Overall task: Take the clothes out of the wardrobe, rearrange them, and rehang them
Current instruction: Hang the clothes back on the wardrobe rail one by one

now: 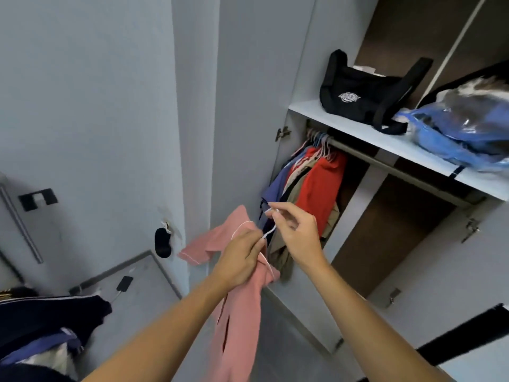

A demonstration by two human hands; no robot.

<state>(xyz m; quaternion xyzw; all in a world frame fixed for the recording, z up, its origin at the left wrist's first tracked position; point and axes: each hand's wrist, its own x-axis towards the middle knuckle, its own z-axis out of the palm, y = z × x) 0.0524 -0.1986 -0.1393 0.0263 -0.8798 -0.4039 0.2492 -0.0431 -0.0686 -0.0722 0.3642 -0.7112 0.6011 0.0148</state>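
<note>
I am looking into a pale blue-grey corner where an open wardrobe [399,216] with a dark brown inside fills the right half of the view. In front of it, at mid-frame, hangs the pink garment [239,312] on a white wire hanger [242,226] — it is outside the wardrobe, held up in the air and drooping down between my forearms, one sleeve sticking out to the left. My left hand [239,257] grips the bunched fabric and the hanger together, fingers curled round them. My right hand [296,230] pinches the hanger's white hook end between thumb and fingertips, just beside the left hand.

Right behind the hands, a bunch of hung clothes [308,186] — red, blue and beige — is crowded at the left end of the rail [391,166]; the rest of the rail to the right is bare. The hands overlap the lower edge of that bunch in my view. Above the rail, the shelf [358,130] carries a black bag [366,92] with a white logo and, to its right, a blue plastic-wrapped bundle [462,133].

Further out to the left, a small dark object [162,244] hangs on the wall, a black phone [124,283] lies on a grey surface, and a heap of dark and blue clothes [49,326] sits in the lower-left corner.
</note>
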